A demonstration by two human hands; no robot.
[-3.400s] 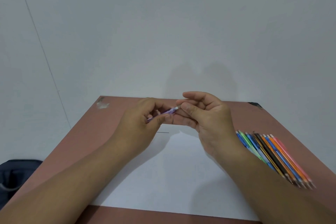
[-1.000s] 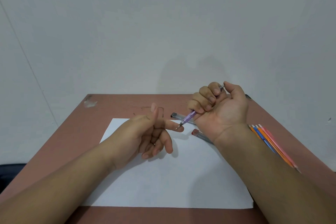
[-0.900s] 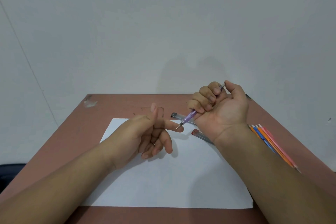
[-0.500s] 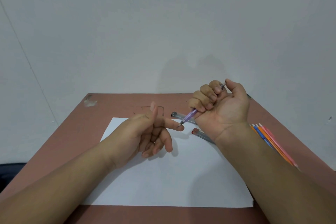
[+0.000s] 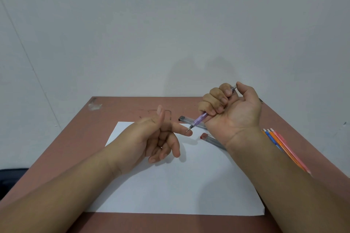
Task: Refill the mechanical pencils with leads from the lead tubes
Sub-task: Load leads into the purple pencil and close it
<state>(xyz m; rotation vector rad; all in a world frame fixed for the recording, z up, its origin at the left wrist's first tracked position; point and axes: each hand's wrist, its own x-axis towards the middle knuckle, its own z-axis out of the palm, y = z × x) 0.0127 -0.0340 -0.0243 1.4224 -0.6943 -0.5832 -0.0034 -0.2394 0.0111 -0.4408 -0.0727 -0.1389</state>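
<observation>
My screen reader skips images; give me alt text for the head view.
The right hand grips a purple pencil, tip against the left hand's forefinger, over white paper. Two lead tubes and colored pencils lie nearby.

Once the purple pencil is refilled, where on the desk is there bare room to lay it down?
Free: the near half of the white sheet between both forearms, and bare table left of it. Crowded: two lead tubes under the right hand, and the coloured pencils along the right edge.

Bare forearms — left hand [image 5: 151, 138], right hand [image 5: 234, 111] — no sleeves visible.
</observation>
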